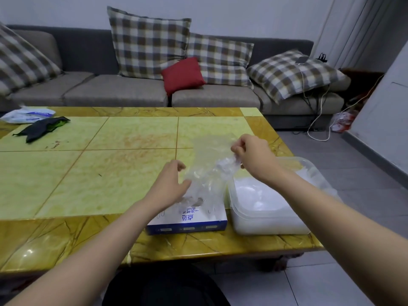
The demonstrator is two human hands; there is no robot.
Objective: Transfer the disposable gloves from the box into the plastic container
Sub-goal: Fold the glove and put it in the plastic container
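Observation:
A blue and white glove box (189, 219) lies near the table's front edge. To its right stands a clear plastic container (265, 217) with a white pile of gloves inside. A clear disposable glove (207, 168) hangs in the air above the box. My right hand (251, 155) pinches its upper end, above the container's left rim. My left hand (170, 186) hovers over the box with loosely curled fingers beside the glove's lower part; whether it touches the glove is unclear.
The yellow-green marble table (92, 177) carries a black cloth (42, 128) and a white plastic packet (26, 114) at its far left. A grey sofa (132, 91) with checked cushions stands behind. Cables (318, 120) trail on the floor at right.

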